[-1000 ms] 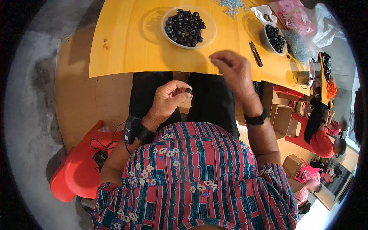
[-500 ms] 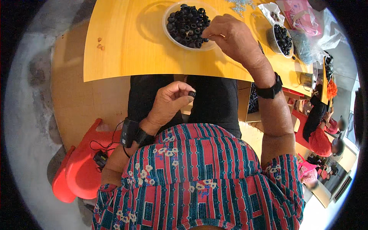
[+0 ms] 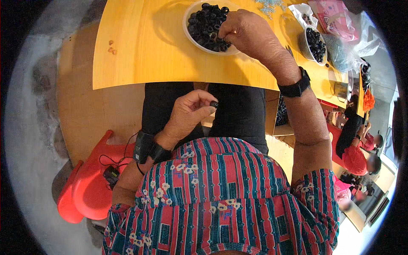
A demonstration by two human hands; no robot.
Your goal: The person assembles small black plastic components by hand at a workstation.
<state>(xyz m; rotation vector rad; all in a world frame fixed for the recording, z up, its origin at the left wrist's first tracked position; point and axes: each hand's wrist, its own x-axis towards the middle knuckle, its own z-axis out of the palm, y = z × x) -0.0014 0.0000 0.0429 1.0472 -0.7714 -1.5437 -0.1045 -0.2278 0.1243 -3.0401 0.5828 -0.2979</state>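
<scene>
Between the thumb and forefinger of my left hand [image 3: 183, 114] is a small black ring-shaped piece [image 3: 213, 103], held over my lap just off the table's front edge. My right hand [image 3: 251, 37] reaches over the right side of a clear round bowl [image 3: 185, 30]. Its thumb and fingers are pinched together among the black pieces [image 3: 205, 26] heaped there; whatever is between the fingertips is hidden. Many pieces in the heap look like short hollow tubes.
On the yellow table [image 3: 136, 55] a second bowl [image 3: 304, 50] of black pieces stands to the right. Beyond it lie a white paper tray [image 3: 302, 15], a pink package [image 3: 333, 19] and clear plastic bags. A red chair [image 3: 91, 187] is at my left; people sit far right.
My right hand has shifted slightly left and away from me, its fingertips lower into the heap. The left hand keeps its grip on the black piece.
</scene>
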